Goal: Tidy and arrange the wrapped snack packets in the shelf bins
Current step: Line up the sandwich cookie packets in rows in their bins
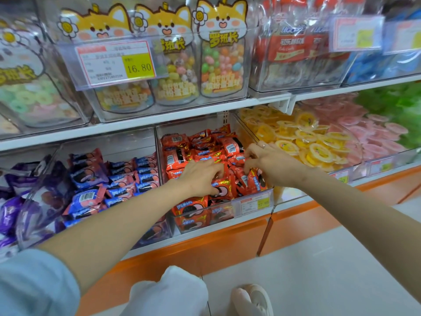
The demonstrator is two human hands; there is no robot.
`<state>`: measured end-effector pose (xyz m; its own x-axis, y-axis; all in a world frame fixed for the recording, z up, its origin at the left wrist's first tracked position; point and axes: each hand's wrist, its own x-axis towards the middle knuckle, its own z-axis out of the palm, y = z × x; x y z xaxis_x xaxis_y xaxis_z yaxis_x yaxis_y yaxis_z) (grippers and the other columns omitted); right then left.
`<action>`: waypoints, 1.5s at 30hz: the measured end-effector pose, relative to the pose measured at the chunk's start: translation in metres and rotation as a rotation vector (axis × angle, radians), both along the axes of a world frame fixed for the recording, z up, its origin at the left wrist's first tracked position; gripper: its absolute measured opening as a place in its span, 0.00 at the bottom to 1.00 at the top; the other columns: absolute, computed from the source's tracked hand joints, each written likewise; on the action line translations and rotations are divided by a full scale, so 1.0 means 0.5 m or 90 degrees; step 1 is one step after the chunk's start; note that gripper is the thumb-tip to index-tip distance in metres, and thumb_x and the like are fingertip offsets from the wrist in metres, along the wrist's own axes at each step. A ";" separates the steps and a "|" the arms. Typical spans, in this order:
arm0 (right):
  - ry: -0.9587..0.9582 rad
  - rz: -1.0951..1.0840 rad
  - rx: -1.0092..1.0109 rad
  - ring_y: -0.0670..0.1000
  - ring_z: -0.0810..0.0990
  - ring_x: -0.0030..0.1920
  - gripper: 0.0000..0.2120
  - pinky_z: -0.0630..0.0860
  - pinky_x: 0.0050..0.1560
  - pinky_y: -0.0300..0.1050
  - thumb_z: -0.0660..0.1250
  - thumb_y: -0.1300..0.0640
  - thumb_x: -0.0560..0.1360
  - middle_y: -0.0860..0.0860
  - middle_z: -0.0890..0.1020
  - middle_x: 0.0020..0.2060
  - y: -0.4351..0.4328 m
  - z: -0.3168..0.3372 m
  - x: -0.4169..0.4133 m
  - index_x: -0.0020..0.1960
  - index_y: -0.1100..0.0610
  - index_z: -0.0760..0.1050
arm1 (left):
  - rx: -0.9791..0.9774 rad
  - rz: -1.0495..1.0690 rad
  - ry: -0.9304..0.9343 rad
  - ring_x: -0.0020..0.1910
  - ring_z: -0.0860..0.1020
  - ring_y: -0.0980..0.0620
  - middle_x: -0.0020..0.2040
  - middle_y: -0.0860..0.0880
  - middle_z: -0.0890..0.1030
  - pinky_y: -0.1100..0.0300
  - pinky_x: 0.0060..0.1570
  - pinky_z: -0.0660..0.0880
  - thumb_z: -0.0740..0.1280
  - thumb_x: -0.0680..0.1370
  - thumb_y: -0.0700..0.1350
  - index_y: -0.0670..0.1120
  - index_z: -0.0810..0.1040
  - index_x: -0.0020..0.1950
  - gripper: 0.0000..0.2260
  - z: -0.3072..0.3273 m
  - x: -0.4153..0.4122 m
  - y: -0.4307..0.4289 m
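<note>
A clear shelf bin (pixel 230 207) on the lower shelf is heaped with red wrapped cookie packets (pixel 182 153). Both of my hands reach into it. My left hand (pixel 200 175) lies over the middle of the heap, its curled fingers digging among the packets near the front. My right hand (pixel 268 161), with a ring on one finger, is at the bin's right side, fingers curled and pinching a red packet (pixel 256 177). The packets under both palms are hidden.
Left of the red bin is a bin of blue-and-pink packets (pixel 118 179), then purple packets (pixel 13 201). To the right are yellow jelly cups (pixel 305 137) and pink ones (pixel 376 137). Jars of sweets (pixel 222 65) fill the upper shelf. An orange plinth (pixel 227 242) runs below.
</note>
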<state>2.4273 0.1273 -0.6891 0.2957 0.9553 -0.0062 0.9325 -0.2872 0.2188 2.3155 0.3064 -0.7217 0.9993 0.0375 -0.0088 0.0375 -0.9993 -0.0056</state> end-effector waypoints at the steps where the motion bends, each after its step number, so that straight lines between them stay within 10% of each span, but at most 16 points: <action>1: -0.005 0.006 -0.009 0.51 0.64 0.60 0.21 0.60 0.54 0.41 0.68 0.61 0.70 0.49 0.66 0.64 0.002 0.000 0.002 0.60 0.46 0.73 | -0.011 0.007 -0.003 0.50 0.73 0.50 0.49 0.52 0.71 0.57 0.43 0.62 0.70 0.72 0.55 0.50 0.70 0.55 0.17 -0.002 -0.001 0.002; 18: 0.497 -0.132 0.313 0.44 0.74 0.35 0.08 0.68 0.35 0.30 0.73 0.62 0.70 0.48 0.78 0.37 0.013 0.026 -0.017 0.40 0.53 0.76 | -0.286 0.044 -0.060 0.45 0.76 0.56 0.50 0.51 0.80 0.61 0.47 0.74 0.69 0.75 0.42 0.47 0.77 0.51 0.05 0.038 -0.044 0.061; 45: 0.525 -0.243 0.144 0.39 0.69 0.34 0.11 0.64 0.30 0.26 0.73 0.69 0.67 0.41 0.71 0.33 0.080 -0.060 -0.078 0.50 0.63 0.81 | -0.181 0.158 0.007 0.60 0.69 0.50 0.57 0.53 0.74 0.52 0.58 0.65 0.71 0.72 0.53 0.52 0.75 0.57 0.16 0.000 -0.069 -0.003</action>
